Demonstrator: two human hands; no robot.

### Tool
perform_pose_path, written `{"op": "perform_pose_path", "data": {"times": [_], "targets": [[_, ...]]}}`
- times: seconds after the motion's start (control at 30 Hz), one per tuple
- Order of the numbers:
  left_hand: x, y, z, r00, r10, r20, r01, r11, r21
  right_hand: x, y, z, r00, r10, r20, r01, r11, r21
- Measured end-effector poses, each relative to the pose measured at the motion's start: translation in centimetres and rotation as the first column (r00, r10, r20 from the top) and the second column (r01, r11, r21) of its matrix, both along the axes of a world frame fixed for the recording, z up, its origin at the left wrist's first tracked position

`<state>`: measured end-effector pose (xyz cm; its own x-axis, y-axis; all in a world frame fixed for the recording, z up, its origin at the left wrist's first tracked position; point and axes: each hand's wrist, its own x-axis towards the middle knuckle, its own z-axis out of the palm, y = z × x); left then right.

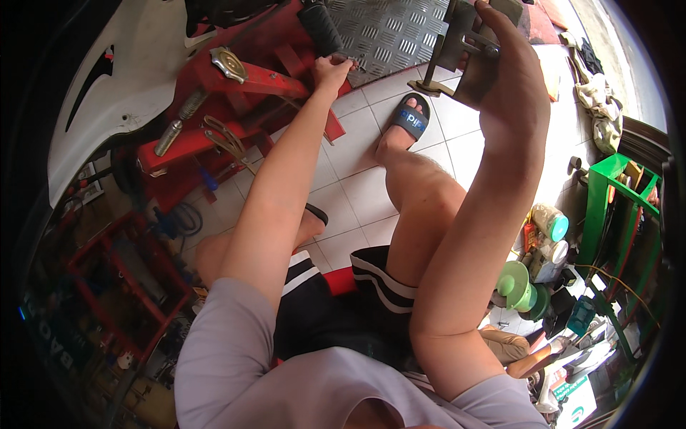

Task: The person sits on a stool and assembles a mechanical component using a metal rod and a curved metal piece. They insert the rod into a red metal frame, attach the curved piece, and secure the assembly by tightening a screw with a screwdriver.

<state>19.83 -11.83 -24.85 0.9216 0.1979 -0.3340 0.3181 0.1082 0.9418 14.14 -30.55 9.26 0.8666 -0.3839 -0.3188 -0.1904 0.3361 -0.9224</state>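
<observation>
At the upper right, my right hand (516, 61) is closed around a dark metal bracket (477, 75) with a bolt-like piece on its side and a flat tab at its lower end. My left hand (332, 74) is farther left, over the edge of a red metal frame (268, 82), beside a grey tread plate (389, 32). Its fingers are pinched together. A tiny dark bit shows at the fingertips, too small to name. A black cylinder (319, 28) lies just beyond that hand.
Pliers (227, 139) and a chrome cylindrical piece (169, 137) rest on the red frame. A white body panel (118, 79) fills the upper left. Below it is a red tool tray (132, 279). Along the right stand a green rack (607, 207), jars and a green container (516, 286).
</observation>
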Motion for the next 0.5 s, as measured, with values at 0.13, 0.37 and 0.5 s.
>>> {"op": "perform_pose_path", "data": {"times": [0.13,0.37,0.5], "targets": [[-0.1,0.2,1.3,0.995,0.006,-0.098,-0.026,0.98,-0.198,0.3,-0.4,-0.1,0.999,0.013,-0.036,-0.014,1.0,-0.011],[0.2,1.4,-0.5,0.988,-0.153,-0.022,0.149,0.902,0.406,0.5,-0.4,-0.5,0.999,0.04,-0.027,-0.041,0.999,-0.012],[0.9,-0.1,-0.7,0.915,-0.394,0.086,0.212,0.651,0.729,-0.2,0.0,0.1,1.0,0.012,0.016,-0.011,1.0,-0.003]]}}
